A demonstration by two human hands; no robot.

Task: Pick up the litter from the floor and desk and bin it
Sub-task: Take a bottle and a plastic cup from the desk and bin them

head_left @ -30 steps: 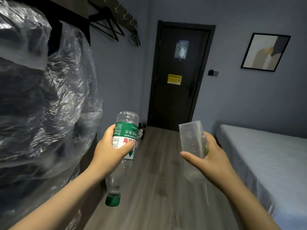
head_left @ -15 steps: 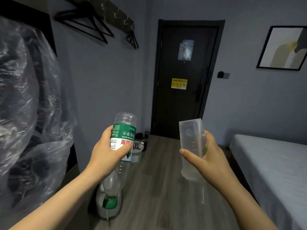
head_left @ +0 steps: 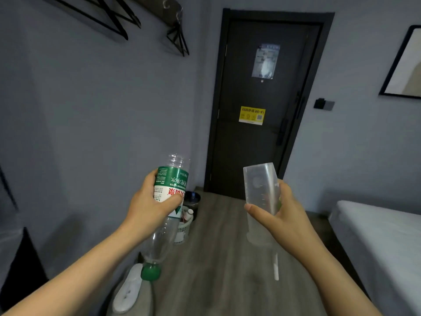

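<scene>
The left hand is curled round an upturned clear plastic bottle with green label and cap; a translucent plastic cup is gripped by the right hand. Both are held above the floor and, it is judged, are being carried to the white latticed bin by the wall. A release over it is called for next. Since half a second ago the bin has been brought nearer, and the plastic-wrapped clothing has been lost from view.

plastic-wrapped bundle: gone from view | door: nearer | dark bin: nearer, beside door
</scene>
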